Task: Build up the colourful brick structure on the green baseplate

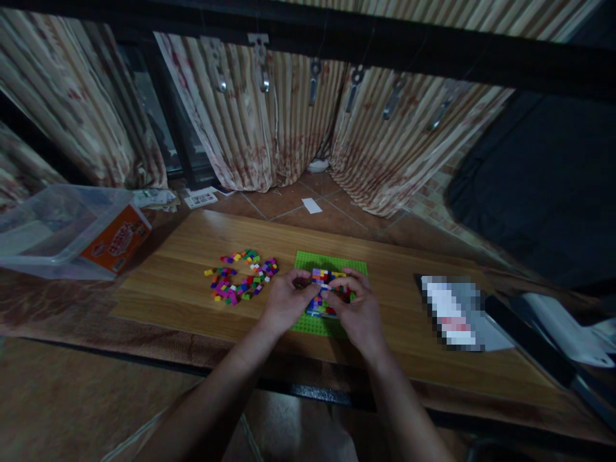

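Note:
A green baseplate lies on a low wooden board. On it stands a small multicoloured brick build. My left hand and my right hand meet over the build, fingers curled and pinching at its top. Which brick each fingertip presses I cannot make out. A loose pile of small coloured bricks lies to the left of the baseplate, a hand's width from my left hand.
A clear plastic tub with an orange label lies tipped at the far left. A blurred flat item and dark objects sit at the right. Striped curtains hang behind, above a tiled floor with paper scraps.

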Motion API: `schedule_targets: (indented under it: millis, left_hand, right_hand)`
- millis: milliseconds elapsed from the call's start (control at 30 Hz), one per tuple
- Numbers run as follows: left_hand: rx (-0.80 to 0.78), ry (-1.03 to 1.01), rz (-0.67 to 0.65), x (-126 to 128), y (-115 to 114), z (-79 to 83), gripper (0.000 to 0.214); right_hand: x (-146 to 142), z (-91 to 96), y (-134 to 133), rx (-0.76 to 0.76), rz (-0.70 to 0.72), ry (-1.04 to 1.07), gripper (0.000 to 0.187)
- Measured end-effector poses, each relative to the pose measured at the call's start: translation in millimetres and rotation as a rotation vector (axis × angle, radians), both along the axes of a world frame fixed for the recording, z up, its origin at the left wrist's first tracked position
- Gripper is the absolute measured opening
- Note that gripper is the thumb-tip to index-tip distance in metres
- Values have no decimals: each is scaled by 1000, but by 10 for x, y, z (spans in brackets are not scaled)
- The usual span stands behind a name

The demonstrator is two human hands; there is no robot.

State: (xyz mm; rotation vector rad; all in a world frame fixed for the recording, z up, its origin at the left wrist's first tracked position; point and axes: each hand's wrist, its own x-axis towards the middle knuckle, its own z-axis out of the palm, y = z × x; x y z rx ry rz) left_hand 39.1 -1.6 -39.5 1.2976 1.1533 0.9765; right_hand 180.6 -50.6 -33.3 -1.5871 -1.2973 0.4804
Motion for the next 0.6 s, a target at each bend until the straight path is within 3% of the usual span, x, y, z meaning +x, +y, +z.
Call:
schedule_targets:
  millis: [267, 600]
  left_hand:
    - [-54, -28, 64, 66, -34, 16, 25]
    - [-53, -68, 89, 113, -41, 0, 18]
  right_hand:
    - [11, -98, 59, 14, -13, 76, 13]
    - [-32, -83, 75, -10, -54, 125, 14]
